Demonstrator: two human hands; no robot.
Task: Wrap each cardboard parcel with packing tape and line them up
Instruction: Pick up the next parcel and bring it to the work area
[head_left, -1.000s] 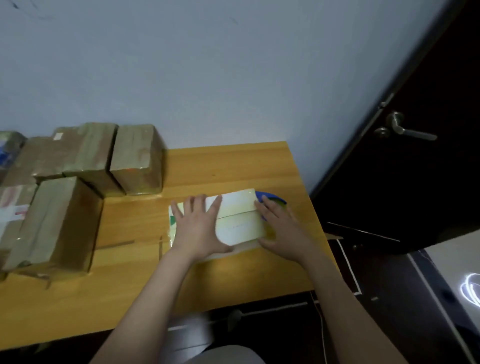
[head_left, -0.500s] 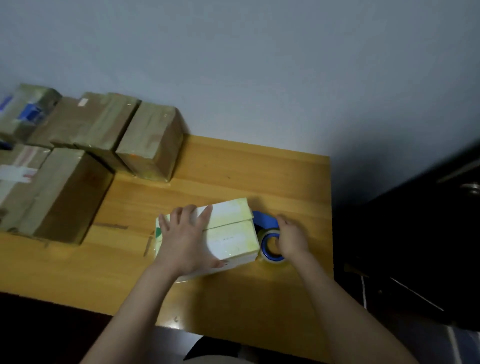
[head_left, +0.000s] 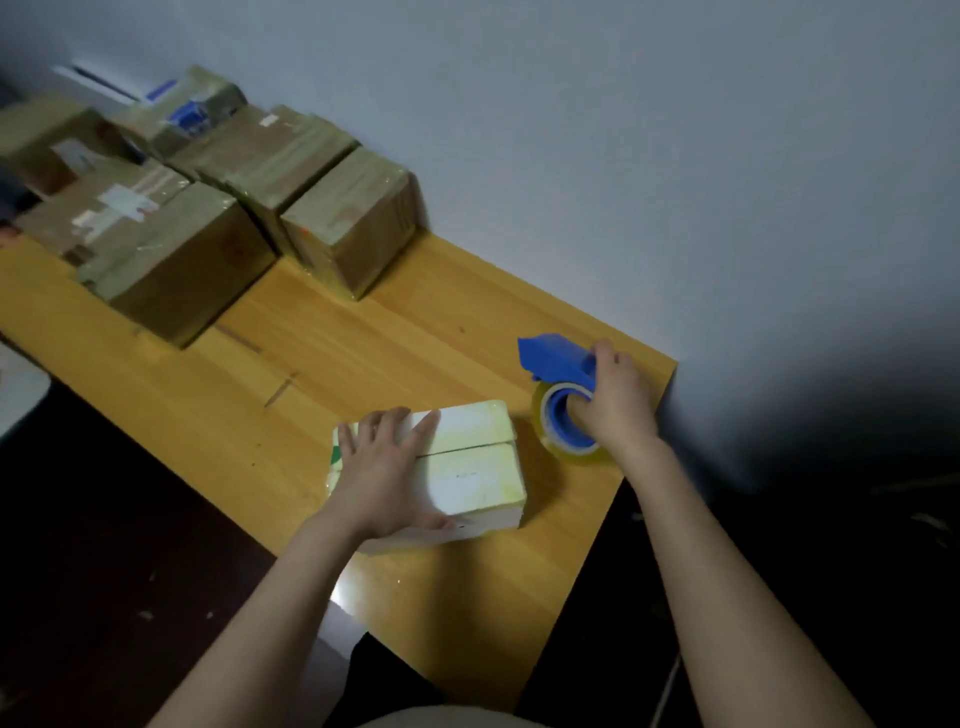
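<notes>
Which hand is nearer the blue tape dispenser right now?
Right. The right hand is on the tape dispenser itself, gripping it at the roll. The left hand lies flat on the white parcel, off to the dispenser's left and not touching it.

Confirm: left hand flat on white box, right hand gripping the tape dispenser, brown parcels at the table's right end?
Wrong on one point: the brown parcels sit at the table's left end, not the right, as the head view shows. Left hand does lie flat on the white box, and right hand grips the tape dispenser.
</notes>
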